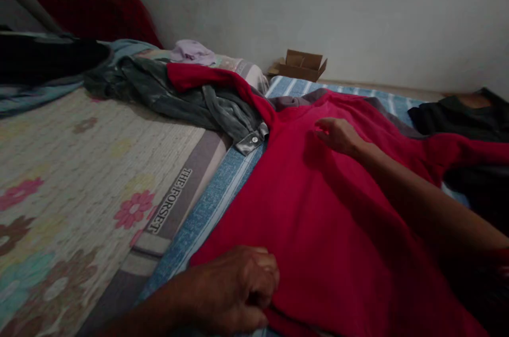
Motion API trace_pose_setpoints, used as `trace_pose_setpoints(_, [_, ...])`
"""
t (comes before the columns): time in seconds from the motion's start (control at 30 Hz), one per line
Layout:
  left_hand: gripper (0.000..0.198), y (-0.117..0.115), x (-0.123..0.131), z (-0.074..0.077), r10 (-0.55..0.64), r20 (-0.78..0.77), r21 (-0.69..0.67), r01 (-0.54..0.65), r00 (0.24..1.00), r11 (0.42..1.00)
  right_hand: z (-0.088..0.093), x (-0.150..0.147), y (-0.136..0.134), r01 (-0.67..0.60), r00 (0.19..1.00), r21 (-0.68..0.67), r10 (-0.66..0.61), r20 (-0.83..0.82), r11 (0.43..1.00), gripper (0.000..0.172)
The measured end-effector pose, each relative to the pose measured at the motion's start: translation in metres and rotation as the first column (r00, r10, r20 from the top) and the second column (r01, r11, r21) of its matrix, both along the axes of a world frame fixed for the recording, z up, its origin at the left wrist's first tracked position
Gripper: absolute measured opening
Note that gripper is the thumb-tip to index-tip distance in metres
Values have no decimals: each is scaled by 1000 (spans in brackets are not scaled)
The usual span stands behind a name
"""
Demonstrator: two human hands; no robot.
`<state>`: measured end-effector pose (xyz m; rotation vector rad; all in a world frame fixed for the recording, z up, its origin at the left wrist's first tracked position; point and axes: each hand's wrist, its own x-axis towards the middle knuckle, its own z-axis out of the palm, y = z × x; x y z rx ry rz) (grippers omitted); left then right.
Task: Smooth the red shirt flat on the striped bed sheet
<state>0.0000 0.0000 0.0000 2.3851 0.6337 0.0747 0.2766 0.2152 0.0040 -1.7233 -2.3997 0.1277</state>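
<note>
Seemingly mid-spreading: left hand [240, 285] curls at red shirt [296, 209], grip unclear; right hand [339, 134] hovers, fingers parted; smoothing would need contact.

Dim light, pale grey wall [246, 2], floral bedspread [79, 167]; blue striped cover [214, 204] alongside

On the right arm [429, 204] there is a dark red cloth sleeve [503, 257]. The left hand [234, 289] and the right hand [340, 135] are bare.

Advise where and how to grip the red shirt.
Probably pinch the near hem, coming from the camera side: the red shirt lies spread mostly flat, and that lower edge, beside the left hand, offers a thin border.
</note>
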Motion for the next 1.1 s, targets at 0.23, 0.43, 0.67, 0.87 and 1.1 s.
trace_pose_setpoints(0.23, [10, -14, 8, 3, 66, -59, -34, -68, 996, 997, -1, -22, -182, -380, 884, -42, 349, -312, 924, 22])
trace_pose_setpoints(0.43, [15, -36, 19, 1, 89, -106, 199, -66, 990, 978, 7, -1, -288, -323, 932, -170, 282, -229, 931, 11])
trace_pose_setpoints(0.67, [11, -44, 34, 0, 106, -150, 332, -51, 983, 942, -18, 18, -325, -149, 987, -87, 154, 55, 985, 7])
trace_pose_setpoints(0.87, [7, -47, 41, 0, 88, -164, 403, -15, 983, 915, -27, 18, -330, -160, 970, 2, 157, 184, 987, 18])
trace_pose_setpoints(1.1, [12, -44, 41, 3, 48, -156, 448, 27, 987, 894, -15, 27, -335, -141, 985, 48, 135, 112, 989, 13])
